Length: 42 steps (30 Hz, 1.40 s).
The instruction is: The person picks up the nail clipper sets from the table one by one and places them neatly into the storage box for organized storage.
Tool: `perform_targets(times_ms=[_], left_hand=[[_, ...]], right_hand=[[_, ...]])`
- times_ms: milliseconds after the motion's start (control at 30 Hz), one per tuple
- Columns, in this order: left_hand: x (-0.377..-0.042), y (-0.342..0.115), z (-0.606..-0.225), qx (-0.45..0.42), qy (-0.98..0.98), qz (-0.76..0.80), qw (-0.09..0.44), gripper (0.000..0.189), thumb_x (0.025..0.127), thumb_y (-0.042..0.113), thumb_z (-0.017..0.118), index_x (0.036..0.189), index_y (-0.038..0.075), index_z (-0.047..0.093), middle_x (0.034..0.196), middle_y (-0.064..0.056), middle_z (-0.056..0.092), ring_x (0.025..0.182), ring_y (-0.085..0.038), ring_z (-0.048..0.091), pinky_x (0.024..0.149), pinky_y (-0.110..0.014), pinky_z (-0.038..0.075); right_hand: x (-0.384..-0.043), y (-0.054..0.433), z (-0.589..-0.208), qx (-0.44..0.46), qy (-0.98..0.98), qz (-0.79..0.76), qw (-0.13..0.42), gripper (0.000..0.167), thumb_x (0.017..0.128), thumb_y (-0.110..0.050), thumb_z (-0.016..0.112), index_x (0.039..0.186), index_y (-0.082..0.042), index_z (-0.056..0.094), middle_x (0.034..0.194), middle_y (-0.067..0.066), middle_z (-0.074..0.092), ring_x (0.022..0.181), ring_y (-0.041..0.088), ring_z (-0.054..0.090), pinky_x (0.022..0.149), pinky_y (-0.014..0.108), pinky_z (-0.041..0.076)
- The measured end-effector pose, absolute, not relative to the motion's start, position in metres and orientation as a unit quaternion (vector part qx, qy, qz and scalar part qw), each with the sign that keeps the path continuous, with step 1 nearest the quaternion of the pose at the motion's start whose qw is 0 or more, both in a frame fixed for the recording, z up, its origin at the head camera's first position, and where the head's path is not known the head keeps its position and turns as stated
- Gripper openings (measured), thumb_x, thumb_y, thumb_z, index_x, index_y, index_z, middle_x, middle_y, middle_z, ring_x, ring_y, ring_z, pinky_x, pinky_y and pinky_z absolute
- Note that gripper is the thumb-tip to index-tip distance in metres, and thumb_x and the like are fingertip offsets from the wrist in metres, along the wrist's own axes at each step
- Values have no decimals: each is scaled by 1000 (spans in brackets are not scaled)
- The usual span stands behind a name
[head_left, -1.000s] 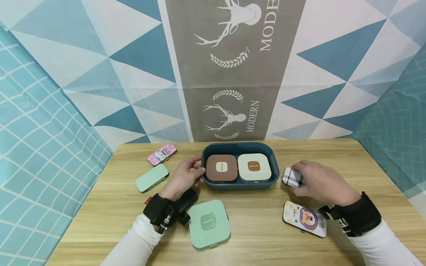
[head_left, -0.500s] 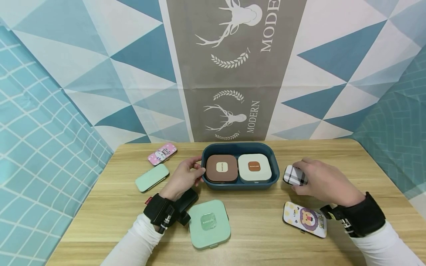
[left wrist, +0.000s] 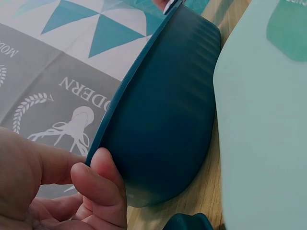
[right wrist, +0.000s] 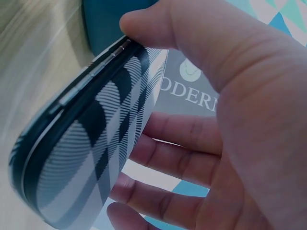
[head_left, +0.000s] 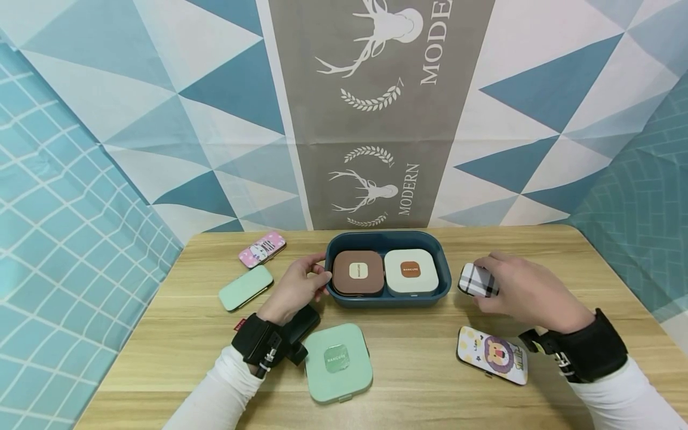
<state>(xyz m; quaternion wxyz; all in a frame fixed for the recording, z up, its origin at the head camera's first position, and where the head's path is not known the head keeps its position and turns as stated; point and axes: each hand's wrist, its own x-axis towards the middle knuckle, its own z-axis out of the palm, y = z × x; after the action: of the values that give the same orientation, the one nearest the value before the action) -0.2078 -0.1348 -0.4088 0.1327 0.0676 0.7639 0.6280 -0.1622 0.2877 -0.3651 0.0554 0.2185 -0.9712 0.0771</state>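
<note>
Wooden table [head_left: 419,364], one; outside the one bin [head_left: 387,302], five: plaid case [head_left: 477,280], lion case [head_left: 491,355], pink case [head_left: 261,248], slim green case [head_left: 246,288], square green case [head_left: 338,362]. Bin contains two, brown case [head_left: 358,272] left of white case [head_left: 411,272]. Right hand [head_left: 529,292] pinches the plaid case just right of the bin; left hand [head_left: 294,286] pinches the bin's left rim.

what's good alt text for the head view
A person's right hand holds a plaid case; the left hand grips a navy tray holding a brown manicure case and a white manicure case. A pink case, slim mint case, square mint case and lion-print case lie on the wooden table.
</note>
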Motion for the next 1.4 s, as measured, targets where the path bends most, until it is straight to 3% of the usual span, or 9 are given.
perform_targets(times_ms=[833, 1133, 1400], left_hand=[[-208, -135, -408, 61, 764, 628, 135, 54, 107, 0, 57, 159, -1, 42, 105, -13, 53, 77, -33, 65, 59, -25, 50], [-209, -136, -409, 63, 767, 625, 135, 54, 108, 1, 57, 160, -1, 41, 105, -13, 53, 75, -27, 64, 59, -25, 50], [-209, -136, -410, 65, 767, 624, 134, 54, 108, 1, 57, 159, -1, 41, 104, -13, 54, 76, -31, 65, 59, -25, 50]], right_hand=[[-165, 283, -351, 232, -966, 73, 89, 55, 79, -27, 88, 124, -1, 70, 105, 9, 68, 77, 17, 60, 61, 36, 52], [-167, 279, -347, 252, -959, 74, 111, 48, 79, -25, 86, 119, -5, 71, 101, 4, 66, 77, 14, 57, 62, 34, 50], [-170, 274, -342, 259, -958, 70, 106, 48, 80, -26, 87, 121, -6, 71, 101, 4, 66, 78, 15, 57, 61, 35, 50]])
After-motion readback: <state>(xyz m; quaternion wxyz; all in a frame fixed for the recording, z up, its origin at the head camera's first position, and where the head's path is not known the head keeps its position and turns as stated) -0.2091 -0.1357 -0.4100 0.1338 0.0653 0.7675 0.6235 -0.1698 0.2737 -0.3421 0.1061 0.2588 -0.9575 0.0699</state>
